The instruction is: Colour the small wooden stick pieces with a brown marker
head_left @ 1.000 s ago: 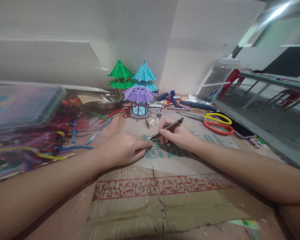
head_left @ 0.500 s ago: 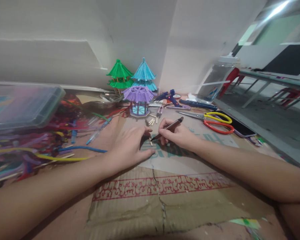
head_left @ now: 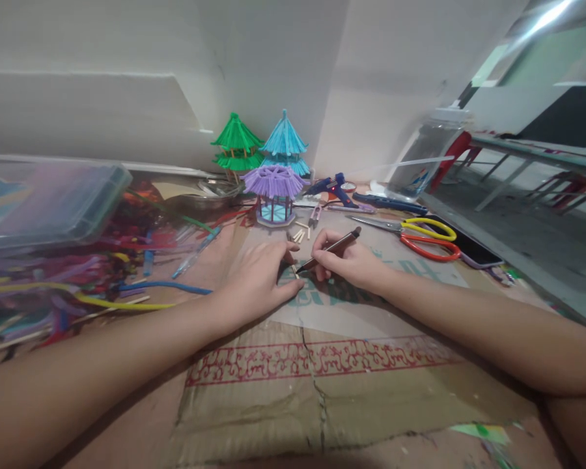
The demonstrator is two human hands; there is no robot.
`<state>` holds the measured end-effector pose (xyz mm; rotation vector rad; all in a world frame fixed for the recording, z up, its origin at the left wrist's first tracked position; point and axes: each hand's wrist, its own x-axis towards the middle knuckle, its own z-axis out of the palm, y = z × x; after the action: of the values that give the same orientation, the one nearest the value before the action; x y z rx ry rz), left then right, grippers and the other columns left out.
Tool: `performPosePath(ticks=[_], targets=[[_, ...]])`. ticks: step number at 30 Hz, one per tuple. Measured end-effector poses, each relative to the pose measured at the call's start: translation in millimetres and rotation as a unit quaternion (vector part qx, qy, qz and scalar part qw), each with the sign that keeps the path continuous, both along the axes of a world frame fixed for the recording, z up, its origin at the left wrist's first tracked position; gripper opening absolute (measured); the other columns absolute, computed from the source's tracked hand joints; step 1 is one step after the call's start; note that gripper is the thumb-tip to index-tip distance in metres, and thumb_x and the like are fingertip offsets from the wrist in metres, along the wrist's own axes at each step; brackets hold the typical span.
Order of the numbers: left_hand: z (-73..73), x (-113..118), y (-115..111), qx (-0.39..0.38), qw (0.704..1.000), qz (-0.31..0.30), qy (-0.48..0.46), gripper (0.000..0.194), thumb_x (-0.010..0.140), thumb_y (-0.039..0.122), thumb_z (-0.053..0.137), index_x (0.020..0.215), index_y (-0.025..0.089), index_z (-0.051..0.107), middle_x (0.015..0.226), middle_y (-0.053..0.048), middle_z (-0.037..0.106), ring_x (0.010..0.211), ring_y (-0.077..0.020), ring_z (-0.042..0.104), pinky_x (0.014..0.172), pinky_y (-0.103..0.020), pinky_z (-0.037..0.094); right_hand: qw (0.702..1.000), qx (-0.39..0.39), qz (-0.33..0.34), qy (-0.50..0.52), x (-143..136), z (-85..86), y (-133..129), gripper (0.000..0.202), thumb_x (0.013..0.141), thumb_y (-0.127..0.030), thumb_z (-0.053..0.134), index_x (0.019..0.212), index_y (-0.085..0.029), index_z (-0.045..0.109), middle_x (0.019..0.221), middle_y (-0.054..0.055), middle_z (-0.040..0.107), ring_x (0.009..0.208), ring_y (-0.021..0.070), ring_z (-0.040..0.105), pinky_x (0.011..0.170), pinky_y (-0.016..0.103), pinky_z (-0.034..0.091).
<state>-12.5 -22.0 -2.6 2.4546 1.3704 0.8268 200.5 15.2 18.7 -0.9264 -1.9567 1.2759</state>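
Observation:
My right hand (head_left: 339, 257) grips a brown marker pen (head_left: 342, 241), its tip slanting down to a short pale wooden stick (head_left: 295, 270). My left hand (head_left: 258, 273) rests on the sheet with its thumb and fingertips closed around that stick's ends. Several similar short sticks (head_left: 299, 235) lie just beyond my fingers. Behind them stands a small model pavilion (head_left: 275, 192) with a purple fuzzy roof and a light blue floor. A blue-roofed pavilion (head_left: 284, 140) and a green-roofed pavilion (head_left: 237, 140) stand farther back.
Scissors (head_left: 415, 236), a phone (head_left: 469, 247), a blue glue gun (head_left: 333, 187) and a plastic jar (head_left: 427, 153) are on the right. A clear plastic box (head_left: 78, 208) sits over colourful pipe cleaners (head_left: 43, 286) on the left. Cardboard (head_left: 254, 410) lies under the sheet.
My left thumb has moved up to the short stick's near end. The marker tip now sits against the stick. The whole view has shifted slightly.

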Motion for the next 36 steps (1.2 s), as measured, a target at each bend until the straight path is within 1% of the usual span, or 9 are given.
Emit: performPosePath(ticks=[4, 9, 14, 20, 26, 33, 36], targets=[[2.0, 1.1, 0.3, -0.005, 1.0, -0.001, 0.002, 0.047, 0.086, 0.033, 0.07, 0.127, 0.018, 0.054, 0.105, -0.007, 0.068, 0.104, -0.0278, 0.064, 0.092, -0.046, 0.051, 1.0, 0.004, -0.003, -0.001, 0.0, -0.7, -0.1, 0.014, 0.09, -0.032, 0.062, 0.086, -0.023, 0.053, 0.06, -0.004, 0.065, 0.055, 0.0131, 0.06, 0.055, 0.026, 0.045], [0.5, 0.1, 1.9, -0.013, 1.0, -0.006, -0.005, 0.046, 0.086, 0.032, 0.07, 0.127, 0.018, 0.054, 0.109, -0.008, 0.068, 0.106, -0.0283, 0.063, 0.094, -0.046, 0.05, 0.999, 0.024, -0.022, 0.001, -0.3, -1.1, 0.7, 0.012, 0.092, -0.032, 0.061, 0.089, -0.023, 0.054, 0.063, -0.003, 0.066, 0.058, 0.0134, 0.061, 0.057, 0.027, 0.047], [0.2, -0.6, 2.5, -0.016, 1.0, -0.006, -0.008, 0.047, 0.086, 0.033, 0.07, 0.128, 0.019, 0.054, 0.109, -0.008, 0.068, 0.105, -0.0282, 0.063, 0.093, -0.047, 0.05, 1.0, 0.012, -0.009, -0.003, -0.3, -0.9, 0.6, 0.011, 0.093, -0.03, 0.06, 0.088, -0.022, 0.053, 0.062, -0.003, 0.065, 0.058, 0.0126, 0.061, 0.057, 0.026, 0.046], [1.3, -0.1, 2.5, -0.015, 1.0, -0.007, -0.002, 0.046, 0.087, 0.032, 0.069, 0.127, 0.016, 0.055, 0.106, -0.009, 0.067, 0.103, -0.0283, 0.062, 0.091, -0.046, 0.05, 1.0, -0.007, 0.018, -0.011, 1.3, -1.0, 0.0, 0.012, 0.091, -0.03, 0.062, 0.087, -0.022, 0.053, 0.06, -0.003, 0.066, 0.056, 0.0125, 0.061, 0.055, 0.025, 0.044], [0.5, -0.5, 2.6, -0.013, 1.0, -0.004, -0.004, 0.047, 0.086, 0.032, 0.071, 0.128, 0.017, 0.055, 0.106, -0.007, 0.068, 0.102, -0.0277, 0.062, 0.092, -0.045, 0.049, 1.0, -0.002, -0.004, 0.0, -0.3, 0.3, -0.5, 0.014, 0.091, -0.032, 0.062, 0.087, -0.023, 0.053, 0.061, -0.004, 0.065, 0.057, 0.0133, 0.061, 0.055, 0.026, 0.044], [-1.0, 0.3, 2.6, -0.009, 1.0, -0.004, -0.001, 0.045, 0.086, 0.033, 0.071, 0.126, 0.018, 0.057, 0.104, -0.007, 0.068, 0.102, -0.0281, 0.062, 0.089, -0.044, 0.049, 1.0, -0.006, 0.019, -0.003, 1.7, 0.7, 1.3, 0.014, 0.09, -0.032, 0.062, 0.085, -0.022, 0.053, 0.057, -0.003, 0.065, 0.052, 0.013, 0.057, 0.054, 0.026, 0.043], [-0.2, -0.6, 2.6, -0.011, 1.0, -0.01, -0.019, 0.043, 0.088, 0.034, 0.069, 0.126, 0.018, 0.057, 0.105, -0.008, 0.069, 0.102, -0.0283, 0.063, 0.088, -0.044, 0.049, 1.0, -0.008, 0.017, -0.004, 2.3, 0.4, 1.5, 0.014, 0.089, -0.031, 0.062, 0.084, -0.022, 0.053, 0.057, -0.003, 0.065, 0.052, 0.0127, 0.057, 0.054, 0.026, 0.042]])
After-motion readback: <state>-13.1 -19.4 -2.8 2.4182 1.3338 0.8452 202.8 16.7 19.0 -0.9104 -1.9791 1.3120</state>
